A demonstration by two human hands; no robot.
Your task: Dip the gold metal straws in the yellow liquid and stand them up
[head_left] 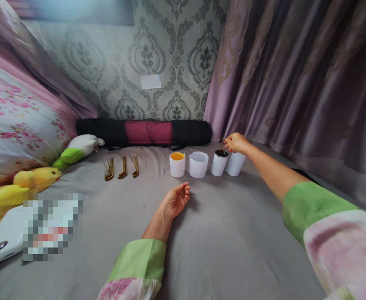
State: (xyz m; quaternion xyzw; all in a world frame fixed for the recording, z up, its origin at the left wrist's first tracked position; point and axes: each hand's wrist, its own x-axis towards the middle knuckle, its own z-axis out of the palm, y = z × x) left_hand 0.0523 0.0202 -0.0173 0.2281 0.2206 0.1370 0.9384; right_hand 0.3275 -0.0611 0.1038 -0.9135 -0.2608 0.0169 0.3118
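Observation:
My right hand (236,143) is closed in a pinch on thin brown sticks (222,144) at the mouth of a white cup (218,165) with a dark inside. The hand partly covers the top of another white cup (235,165) just to the right. My left hand (177,200) rests on the grey sheet, fingers curled in, nothing visible in it. Beyond it stand a wide white cup (198,165) and a white cup with an orange-yellow inside (177,166). Three small bundles of bent, brass-coloured sticks (109,170) lie in a row farther left.
A long black and maroon bag (148,132) lies along the wall behind the cups. To the left are a white and green plush toy (79,149), a yellow plush toy (36,181), a white device (6,235) and a blurred-out packet (53,227). Purple curtains (283,83) hang at right.

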